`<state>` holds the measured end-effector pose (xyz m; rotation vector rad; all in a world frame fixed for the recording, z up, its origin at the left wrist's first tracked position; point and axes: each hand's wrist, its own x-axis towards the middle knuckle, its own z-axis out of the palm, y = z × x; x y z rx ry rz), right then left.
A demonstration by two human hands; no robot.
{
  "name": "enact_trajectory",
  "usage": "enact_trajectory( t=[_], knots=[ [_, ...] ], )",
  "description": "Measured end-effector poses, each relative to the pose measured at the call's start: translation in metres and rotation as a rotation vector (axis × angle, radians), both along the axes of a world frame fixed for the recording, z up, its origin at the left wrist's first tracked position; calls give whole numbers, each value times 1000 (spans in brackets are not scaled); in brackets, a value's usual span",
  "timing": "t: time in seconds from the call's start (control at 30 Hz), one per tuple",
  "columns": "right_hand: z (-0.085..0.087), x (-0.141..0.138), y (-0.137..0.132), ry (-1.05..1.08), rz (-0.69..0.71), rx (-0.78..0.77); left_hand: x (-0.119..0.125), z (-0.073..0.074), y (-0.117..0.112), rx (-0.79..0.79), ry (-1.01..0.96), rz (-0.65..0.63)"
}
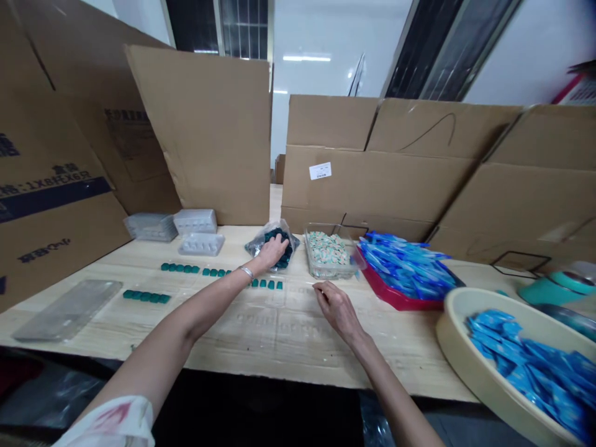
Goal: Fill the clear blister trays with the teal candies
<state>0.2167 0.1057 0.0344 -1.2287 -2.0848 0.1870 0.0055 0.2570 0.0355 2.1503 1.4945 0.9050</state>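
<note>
Well, a person is working at a long wooden table point(298, 354) with two bare hands. The left hand point(272, 251) is pressing on a clear plastic bag point(259, 247) of dark green pieces point(282, 248), and its fingers point(282, 245) are curling over the bag, maybe grasping it. The right hand point(338, 308) is hovering over the table beside a clear tub of small green and white packets point(328, 253). Its fingers point(317, 288) are closing together, but I cannot tell if they are holding something tiny. Short rows of green pieces point(179, 268) are lying on the table, so some pieces are out and lined up. Many pieces are sitting in the bag, so a lot looks left to do. Blue packets point(405, 267) are filling a red tray point(395, 302), and clear plastic trays point(195, 221) are standing near the back.
</note>
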Motion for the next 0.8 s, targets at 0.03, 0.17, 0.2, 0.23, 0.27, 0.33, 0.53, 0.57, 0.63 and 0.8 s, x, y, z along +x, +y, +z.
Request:
enact_trajectory(
  t=[0.03,0.17,0.2,0.23,0.27,0.33,0.53,0.57,0.63,0.8],
  knots=[
    [0,1,-2,10,-6,1,-1,5,2,-7,-48,2],
    [-4,4,-2,61,1,12,-4,29,11,-34,-278,25],
    [-5,5,-1,77,9,15,-5,35,12,-51,-345,33],
    [-7,5,1,94,15,17,-7,41,12,-74,-410,40],
    [-9,4,3,112,16,14,-9,47,10,-107,-477,40],
    [-11,1,7,168,3,-13,-14,55,0,-209,-623,8],
    [4,-27,26,450,-53,-123,-15,50,-62,-634,-1276,-209],
    [7,-33,31,477,-70,-117,-13,47,-72,-718,-1431,-240],
    [11,-45,40,516,-81,-154,-10,39,-89,-807,-1631,-238],
    [14,-71,40,569,92,-281,-13,23,-118,-853,-1798,-141]
  ],
)
